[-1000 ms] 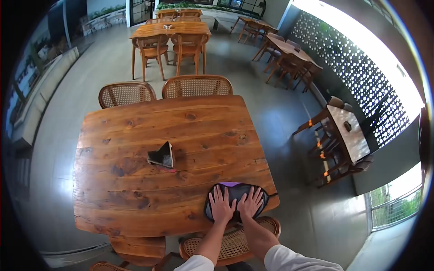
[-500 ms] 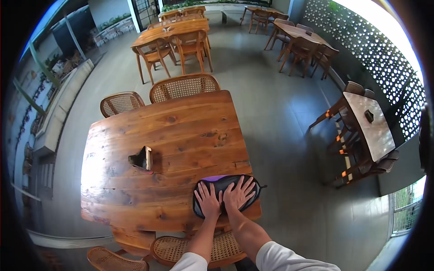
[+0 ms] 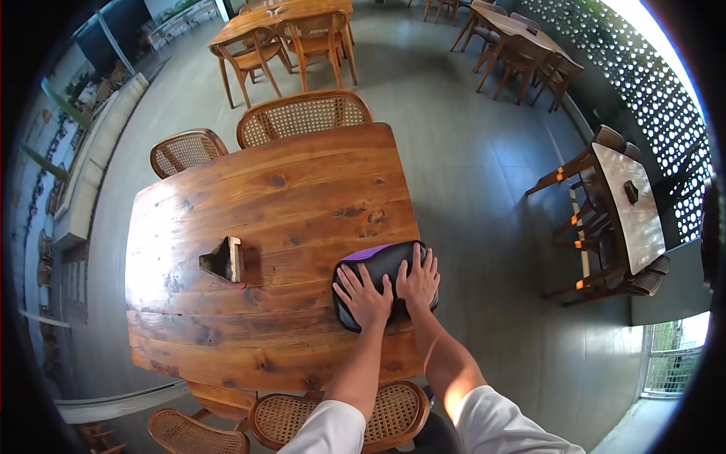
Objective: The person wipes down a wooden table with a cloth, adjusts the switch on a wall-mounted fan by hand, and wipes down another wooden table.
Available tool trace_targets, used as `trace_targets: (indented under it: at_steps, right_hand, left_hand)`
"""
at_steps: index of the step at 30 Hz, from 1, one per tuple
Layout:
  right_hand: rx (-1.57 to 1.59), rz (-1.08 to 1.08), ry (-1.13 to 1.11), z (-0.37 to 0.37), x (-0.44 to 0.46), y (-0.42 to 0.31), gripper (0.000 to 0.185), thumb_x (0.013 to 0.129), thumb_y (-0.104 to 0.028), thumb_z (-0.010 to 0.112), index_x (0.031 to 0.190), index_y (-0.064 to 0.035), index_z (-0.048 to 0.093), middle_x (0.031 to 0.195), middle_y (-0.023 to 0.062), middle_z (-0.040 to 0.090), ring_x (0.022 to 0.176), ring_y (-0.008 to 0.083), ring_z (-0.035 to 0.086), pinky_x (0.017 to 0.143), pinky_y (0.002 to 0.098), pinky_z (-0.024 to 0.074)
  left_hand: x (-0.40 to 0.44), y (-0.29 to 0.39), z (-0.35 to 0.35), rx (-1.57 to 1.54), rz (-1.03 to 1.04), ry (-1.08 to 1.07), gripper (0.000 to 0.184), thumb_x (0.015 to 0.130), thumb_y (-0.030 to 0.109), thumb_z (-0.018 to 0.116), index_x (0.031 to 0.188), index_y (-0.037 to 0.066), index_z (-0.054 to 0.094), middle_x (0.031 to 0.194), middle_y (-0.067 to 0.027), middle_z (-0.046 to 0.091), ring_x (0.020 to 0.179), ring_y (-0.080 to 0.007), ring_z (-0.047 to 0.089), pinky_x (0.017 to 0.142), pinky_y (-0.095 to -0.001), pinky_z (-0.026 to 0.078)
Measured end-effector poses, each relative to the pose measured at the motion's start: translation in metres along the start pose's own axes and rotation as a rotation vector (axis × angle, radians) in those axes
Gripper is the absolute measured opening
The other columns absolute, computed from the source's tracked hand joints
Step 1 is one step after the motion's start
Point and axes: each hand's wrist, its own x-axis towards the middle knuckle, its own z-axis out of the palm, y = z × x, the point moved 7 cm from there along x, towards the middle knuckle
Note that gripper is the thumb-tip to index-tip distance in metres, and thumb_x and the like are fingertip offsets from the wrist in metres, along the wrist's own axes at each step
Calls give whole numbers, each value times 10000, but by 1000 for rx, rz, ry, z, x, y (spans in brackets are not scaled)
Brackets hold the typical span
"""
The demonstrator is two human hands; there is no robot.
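A black and grey pouch with a purple strip along its far edge (image 3: 384,261) lies on the wooden table (image 3: 302,197), near its right edge. Both palms rest flat on top of it. My left hand (image 3: 368,297) covers the left part with fingers spread. Over the right part lies my right hand (image 3: 417,280), its fingers stretched out and slightly apart. Neither hand grips anything. To the left on the table stands a small dark triangular holder with a wooden side (image 3: 224,259).
Cane-backed chairs stand at the far side (image 3: 302,117) and near side (image 3: 283,416) of the table. Another wooden table (image 3: 280,17) with chairs is farther back. A light-topped table (image 3: 628,204) stands at the right, beside a perforated wall (image 3: 643,91).
The camera view has shifted and tilted down. The pouch now lies farther from the table's near edge and is turned, with both hands still flat on it. My right hand has moved toward its right end.
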Motion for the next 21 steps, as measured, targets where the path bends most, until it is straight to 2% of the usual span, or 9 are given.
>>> trace_targets:
  at_steps: [3,12,14,17,21]
  right_hand:
    - [-11,-80,22,4,19,-5,625,959,-399,461,1543,-212,339,1595,227,264,1446,429,292,1121,524,312]
    - [77,-317,-39,8,86,-38,632,937,-370,497,1532,-204,362,1617,234,189,1470,434,237,1134,547,293]
    - [-12,-411,32,3,100,-53,621,934,-349,504,1520,-182,383,1627,225,159,1494,414,184,1164,573,230]
    - [-32,-507,-8,6,118,-68,619,933,-351,494,1506,-136,403,1643,188,140,1513,381,141,1200,581,120]
    - [-38,-601,-27,29,137,-79,640,933,-369,486,1524,-148,379,1652,159,133,1519,375,125,1208,586,72]
  left_hand:
    - [16,8,2,3,-54,66,691,923,485,540,1376,-33,477,1518,-341,309,1465,-440,232,1191,-597,131]
    - [50,25,19,36,-236,95,690,936,465,530,1406,-34,444,1536,-325,289,1479,-427,205,1189,-601,119]
    - [59,29,23,37,-278,107,690,938,461,529,1415,-29,438,1541,-318,287,1481,-422,202,1191,-596,119]
    - [72,32,27,57,-356,122,679,949,473,506,1420,-12,454,1567,-297,256,1498,-403,166,1202,-581,99]
    - [90,36,38,140,-461,112,690,944,484,511,1431,-1,450,1582,-284,234,1497,-409,161,1202,-587,84]
